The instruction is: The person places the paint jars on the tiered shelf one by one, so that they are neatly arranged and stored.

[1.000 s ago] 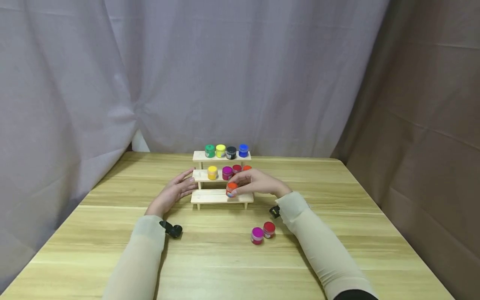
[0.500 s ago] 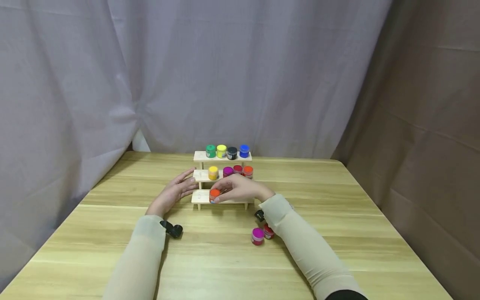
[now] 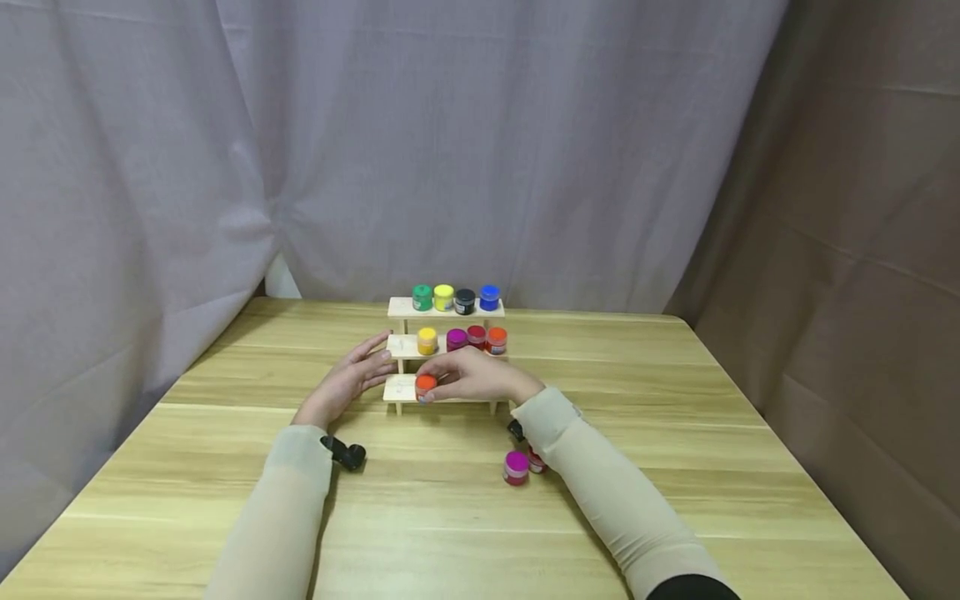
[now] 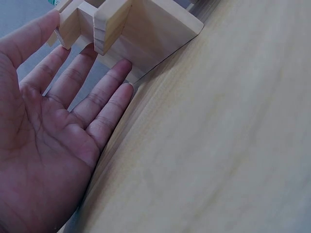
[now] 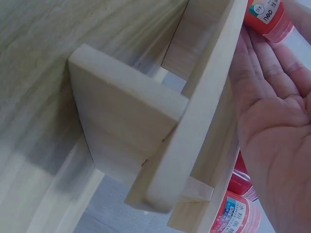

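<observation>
A small paint jar with an orange-red lid (image 3: 426,386) is pinched between thumb and fingers of my right hand (image 3: 480,375). It stands at the bottom tier of a three-step wooden rack (image 3: 400,389), toward the left end. In the right wrist view the same paint jar (image 5: 266,15) shows its label, close against the front tier's edge. My left hand (image 3: 348,385) is spread beside the rack's left end. The left wrist view shows its straight fingertips (image 4: 125,65) right at the rack's end boards (image 4: 155,29), palm facing the camera.
The middle tier carries a yellow-orange jar (image 3: 427,341), a magenta jar (image 3: 456,339), a dark red jar (image 3: 476,334) and an orange jar (image 3: 497,340). Green, yellow, black and blue jars line the top tier. On the table, a magenta jar (image 3: 516,468) stands near a red one, partly behind the right sleeve.
My right hand has carried the orange-red paint jar leftward along the bottom tier, with only slight movement in the last half second. The left hand stays at the rack's end.
</observation>
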The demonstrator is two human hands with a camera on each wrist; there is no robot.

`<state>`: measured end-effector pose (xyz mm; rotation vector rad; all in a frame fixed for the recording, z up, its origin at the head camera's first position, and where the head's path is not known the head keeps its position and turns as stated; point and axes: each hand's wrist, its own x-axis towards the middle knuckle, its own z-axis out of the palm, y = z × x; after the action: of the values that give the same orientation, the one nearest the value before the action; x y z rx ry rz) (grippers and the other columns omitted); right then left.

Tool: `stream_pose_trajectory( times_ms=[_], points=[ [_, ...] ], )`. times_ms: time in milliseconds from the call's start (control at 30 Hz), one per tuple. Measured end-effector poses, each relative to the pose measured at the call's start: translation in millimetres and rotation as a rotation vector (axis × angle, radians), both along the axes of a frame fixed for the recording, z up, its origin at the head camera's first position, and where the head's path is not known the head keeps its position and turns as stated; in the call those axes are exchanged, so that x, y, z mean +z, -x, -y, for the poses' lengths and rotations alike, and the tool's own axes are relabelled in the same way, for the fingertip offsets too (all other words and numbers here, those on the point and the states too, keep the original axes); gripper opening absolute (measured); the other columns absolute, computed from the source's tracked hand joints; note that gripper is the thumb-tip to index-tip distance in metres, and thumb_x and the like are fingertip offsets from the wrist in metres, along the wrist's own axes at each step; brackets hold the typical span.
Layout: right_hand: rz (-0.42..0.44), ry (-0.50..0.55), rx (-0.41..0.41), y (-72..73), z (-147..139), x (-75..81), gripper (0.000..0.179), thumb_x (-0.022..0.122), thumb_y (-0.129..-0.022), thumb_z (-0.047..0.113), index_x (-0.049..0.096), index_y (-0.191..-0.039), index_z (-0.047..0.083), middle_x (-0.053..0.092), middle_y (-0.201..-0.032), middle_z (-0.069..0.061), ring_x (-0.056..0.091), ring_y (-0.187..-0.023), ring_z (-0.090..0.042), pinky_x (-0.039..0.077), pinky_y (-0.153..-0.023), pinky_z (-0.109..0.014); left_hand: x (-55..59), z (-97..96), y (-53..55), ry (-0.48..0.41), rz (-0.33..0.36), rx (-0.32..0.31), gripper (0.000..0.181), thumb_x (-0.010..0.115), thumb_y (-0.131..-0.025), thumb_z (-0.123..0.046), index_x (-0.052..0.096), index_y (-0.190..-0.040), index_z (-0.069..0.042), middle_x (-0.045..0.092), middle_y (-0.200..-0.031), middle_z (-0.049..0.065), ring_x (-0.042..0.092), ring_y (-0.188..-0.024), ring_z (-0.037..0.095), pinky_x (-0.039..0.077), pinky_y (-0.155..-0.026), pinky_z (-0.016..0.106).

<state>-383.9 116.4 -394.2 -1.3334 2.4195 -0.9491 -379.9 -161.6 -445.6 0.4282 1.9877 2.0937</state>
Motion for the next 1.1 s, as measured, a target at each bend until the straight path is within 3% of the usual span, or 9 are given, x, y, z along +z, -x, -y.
stream_pose_trajectory(
  times_ms=[167, 333, 533, 767, 933, 1100],
  points=[
    [-0.018, -0.010, -0.016, -2.3, 1, 1.4, 0.039, 0.075, -0.092, 0.035, 0.067, -0.127, 0.018, 0.069, -0.118, 0.010, 0.064, -0.110, -0.004, 0.054, -0.093, -0.020, 0.2, 0.1, -1.1, 0.004, 0.015, 0.008, 0.062, 0.057, -0.104, -0.030, 0.030, -0.160, -0.022, 0.040, -0.155, 0.015, 0.050, -0.134, 0.032, 0.039, -0.115, 0.042],
    [-0.026, 0.027, -0.006, -7.0, -10, 12.4, 0.043, 0.074, -0.094, 0.028, 0.065, -0.131, 0.007, 0.069, -0.124, -0.001, 0.066, -0.113, -0.015, 0.055, -0.094, -0.023, 0.9, -2.3, -0.1, 0.010, -0.001, 0.003, 0.063, 0.056, -0.104, -0.030, 0.028, -0.160, -0.022, 0.040, -0.156, 0.017, 0.048, -0.135, 0.033, 0.039, -0.115, 0.042],
    [-0.011, 0.055, -0.007, -12.9, -43, 23.2, 0.039, 0.070, -0.097, 0.023, 0.064, -0.131, 0.004, 0.068, -0.127, -0.013, 0.066, -0.114, -0.020, 0.055, -0.096, -0.027, -2.7, -5.4, 1.2, 0.004, 0.003, -0.016, 0.068, 0.057, -0.104, -0.031, 0.024, -0.161, -0.018, 0.036, -0.157, 0.018, 0.046, -0.137, 0.037, 0.039, -0.115, 0.044],
    [0.044, 0.003, 0.021, -25.5, -85, 21.5, 0.034, 0.069, -0.098, 0.025, 0.069, -0.125, 0.005, 0.072, -0.118, -0.008, 0.067, -0.107, -0.013, 0.057, -0.093, -0.031, -0.1, -4.7, -0.4, 0.012, -0.015, -0.008, 0.064, 0.056, -0.104, -0.030, 0.027, -0.161, -0.020, 0.035, -0.158, 0.019, 0.044, -0.138, 0.038, 0.037, -0.117, 0.046],
    [0.185, -0.058, 0.086, -38.1, -107, 14.0, 0.036, 0.070, -0.097, 0.023, 0.067, -0.127, 0.003, 0.070, -0.120, -0.013, 0.067, -0.110, -0.019, 0.055, -0.097, -0.032, 2.3, -4.7, -1.4, 0.010, -0.018, -0.008, 0.065, 0.056, -0.104, -0.030, 0.026, -0.161, -0.019, 0.035, -0.158, 0.020, 0.044, -0.138, 0.039, 0.036, -0.117, 0.047],
    [0.422, -0.065, 0.174, -47.4, -120, 3.4, 0.039, 0.071, -0.095, 0.013, 0.063, -0.131, 0.000, 0.066, -0.126, -0.019, 0.063, -0.118, -0.033, 0.053, -0.101, -0.036, 3.1, -4.1, -0.6, 0.009, -0.012, -0.008, 0.066, 0.057, -0.104, -0.030, 0.026, -0.161, -0.019, 0.036, -0.157, 0.019, 0.044, -0.138, 0.038, 0.036, -0.117, 0.046]
  ],
)
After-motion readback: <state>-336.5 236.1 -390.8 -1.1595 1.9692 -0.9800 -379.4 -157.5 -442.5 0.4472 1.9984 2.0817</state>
